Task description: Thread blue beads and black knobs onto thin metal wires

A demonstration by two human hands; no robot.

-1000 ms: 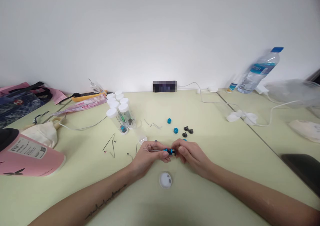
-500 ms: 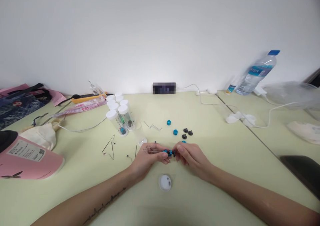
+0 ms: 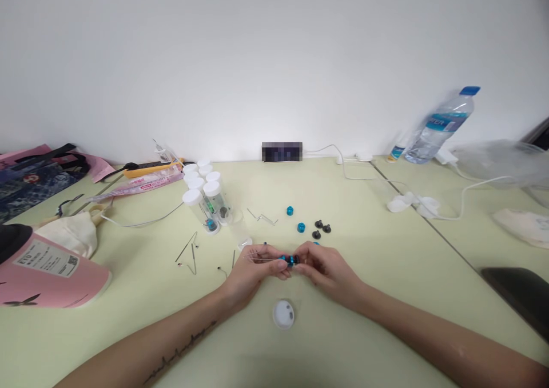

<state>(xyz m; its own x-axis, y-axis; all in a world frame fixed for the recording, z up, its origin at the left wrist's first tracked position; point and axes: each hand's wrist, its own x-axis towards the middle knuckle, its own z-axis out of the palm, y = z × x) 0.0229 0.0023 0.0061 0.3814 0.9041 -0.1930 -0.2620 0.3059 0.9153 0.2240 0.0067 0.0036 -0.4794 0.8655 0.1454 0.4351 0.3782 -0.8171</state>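
Note:
My left hand [image 3: 254, 272] pinches a thin metal rod [image 3: 259, 256] that carries small blue beads [image 3: 288, 260] near its right end. My right hand [image 3: 325, 265] meets it from the right, its fingers pinched on the blue and black pieces at the rod's tip. Both hands rest low over the pale green table [image 3: 369, 251]. Just beyond them lie two loose blue beads [image 3: 301, 227] and three small black parts [image 3: 321, 227]. A white lid [image 3: 283, 314] lies on the table right below the hands.
Several white-capped clear vials [image 3: 201, 196] stand left of centre, with bent wires [image 3: 189, 254] nearby. A pink bag [image 3: 47, 271] and cloth pouch [image 3: 75, 231] lie at left. A water bottle [image 3: 437, 125], white cables [image 3: 429, 205] and a dark object [image 3: 518, 296] occupy the right.
My right fingers have shifted slightly left along the rod's tip and closed tighter on the beads. The view has barely moved.

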